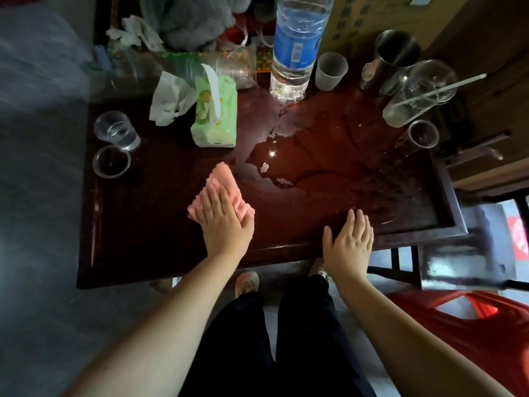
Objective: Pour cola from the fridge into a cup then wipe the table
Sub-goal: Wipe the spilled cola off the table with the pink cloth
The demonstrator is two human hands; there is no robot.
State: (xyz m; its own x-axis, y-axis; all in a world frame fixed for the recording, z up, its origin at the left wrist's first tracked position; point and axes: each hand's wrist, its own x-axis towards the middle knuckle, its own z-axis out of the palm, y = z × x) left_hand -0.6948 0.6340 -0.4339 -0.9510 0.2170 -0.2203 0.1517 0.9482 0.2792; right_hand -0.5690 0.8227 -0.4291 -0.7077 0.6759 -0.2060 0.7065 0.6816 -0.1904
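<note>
A dark wooden table [137,224] carries a wide wet spill [300,156] across its middle and right. My left hand [223,222] lies flat on a folded pink cloth [220,184], pressing it to the table just left of the spill. My right hand [349,239] rests flat near the front edge, fingers spread, holding nothing. A clear cup with dark liquid [420,138] stands at the right edge of the spill. No cola bottle is in view.
A big water bottle [297,44], a frosted cup [330,71], a steel mug [392,58] and a glass with a straw [420,93] stand at the back. Wipes pack [214,116], tissues, two clear cups [114,144] sit left. A red stool [472,319] is right.
</note>
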